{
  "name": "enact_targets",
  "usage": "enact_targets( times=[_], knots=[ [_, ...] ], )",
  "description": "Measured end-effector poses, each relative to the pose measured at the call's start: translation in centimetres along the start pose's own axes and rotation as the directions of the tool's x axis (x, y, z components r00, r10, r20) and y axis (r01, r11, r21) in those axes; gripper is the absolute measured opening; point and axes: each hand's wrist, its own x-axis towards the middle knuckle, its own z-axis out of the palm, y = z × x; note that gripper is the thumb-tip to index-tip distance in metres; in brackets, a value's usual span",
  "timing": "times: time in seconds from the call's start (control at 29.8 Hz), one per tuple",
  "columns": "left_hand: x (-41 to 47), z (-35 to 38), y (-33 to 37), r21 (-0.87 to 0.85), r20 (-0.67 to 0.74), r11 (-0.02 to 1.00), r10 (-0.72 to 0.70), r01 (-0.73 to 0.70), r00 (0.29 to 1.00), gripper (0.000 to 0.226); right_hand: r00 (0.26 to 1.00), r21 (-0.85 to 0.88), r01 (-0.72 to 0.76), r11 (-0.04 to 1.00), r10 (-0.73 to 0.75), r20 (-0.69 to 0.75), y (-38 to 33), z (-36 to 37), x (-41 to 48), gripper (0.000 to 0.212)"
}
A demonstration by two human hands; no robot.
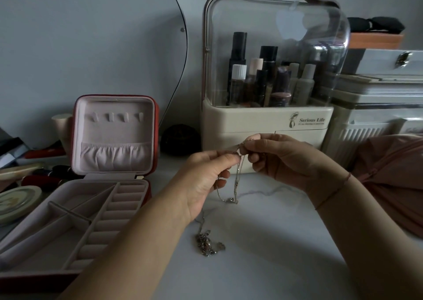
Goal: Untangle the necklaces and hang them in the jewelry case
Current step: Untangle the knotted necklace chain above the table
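From the head view, both hands are raised above the counter [286,242], in front of a cream cosmetics organizer [267,121]. The left hand [206,173] and right hand [281,160] each pinch the thin necklace chains [237,183] between curled fingertips, close together. The strands hang down in a loop and trail to a tangled clump [204,242] lying on the counter below. The jewelry case [114,132] stands open at the left, its lid hooks [116,116] bare, so nothing is hung yet. The risk, as I judge it, is pulling the hands apart too firmly: that would tighten the knot or snap a fine link, and lifting could drag the clump off the counter.
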Motion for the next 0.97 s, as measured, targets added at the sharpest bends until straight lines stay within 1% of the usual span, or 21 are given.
enact_targets(
  times=[0.13,0.2,0.23,0.27,0.34,0.4,0.47,0.57,0.64,0.7,0.77,0.84,0.97],
  knots=[
    [0.0,0.0,0.1,-0.020,0.030,1.000,-0.005,0.006,1.000,0.012,0.999,-0.008,-0.021,1.000,0.022,0.043,0.0,0.2,-0.2,0.010],
    [0.0,0.1,0.3,-0.076,0.030,0.997,-0.026,0.028,0.999,0.013,0.997,-0.053,-0.042,0.998,0.045,0.067,0.0,0.2,-0.4,0.010],
    [0.0,0.1,0.5,-0.121,0.029,0.992,-0.038,0.041,0.999,0.013,0.996,-0.094,-0.049,0.994,0.055,0.064,0.0,0.3,-0.4,0.007],
    [0.0,0.1,0.6,-0.169,0.033,0.984,-0.047,0.052,0.998,0.013,0.997,-0.136,-0.054,0.989,0.061,0.048,0.0,0.3,-0.4,0.005],
    [0.0,0.0,0.8,-0.234,0.054,0.969,-0.064,0.075,0.996,0.014,0.999,-0.207,-0.049,0.977,0.050,0.002,-0.1,0.1,-0.5,0.010],
    [0.1,-0.1,0.9,-0.236,0.059,0.967,-0.083,0.094,0.995,0.021,0.998,-0.267,-0.022,0.964,0.007,-0.056,-0.6,-0.5,-0.8,0.011],
    [0.2,-0.3,0.8,-0.251,0.015,0.962,-0.103,0.104,0.995,0.025,0.995,-0.300,-0.023,0.954,-0.009,-0.104,-0.9,-1.0,-0.9,0.013],
    [0.6,-0.6,0.8,-0.339,-0.049,0.934,-0.137,0.112,0.989,0.026,0.990,-0.349,-0.051,0.936,0.001,-0.142,-0.8,-1.4,-0.8,0.022],
    [0.7,-0.7,0.7,-0.381,-0.074,0.919,-0.141,0.102,0.987,0.026,0.989,-0.398,-0.070,0.915,0.013,-0.145,-0.5,-1.3,-0.7,0.019],
    [0.6,-0.7,0.8,-0.399,-0.081,0.913,-0.130,0.087,0.988,0.022,0.988,-0.423,-0.088,0.902,0.026,-0.150,-0.5,-1.3,-0.7,0.020],
    [0.6,-0.5,0.8,-0.400,-0.076,0.913,-0.118,0.078,0.990,0.016,0.984,-0.430,-0.092,0.898,0.016,-0.177,-0.5,-1.4,-0.6,0.023],
    [0.6,-0.4,0.6,-0.388,-0.091,0.919,-0.113,0.069,0.989,0.023,0.982,-0.396,-0.062,0.916,-0.015,-0.187,-0.6,-1.5,-0.6,0.025],
    [0.8,-0.6,0.3,-0.388,-0.169,0.919,-0.152,0.076,0.974,0.031,0.983,-0.238,0.012,0.971,-0.055,-0.172,-0.8,-1.8,-0.6,0.020]
  ],
)
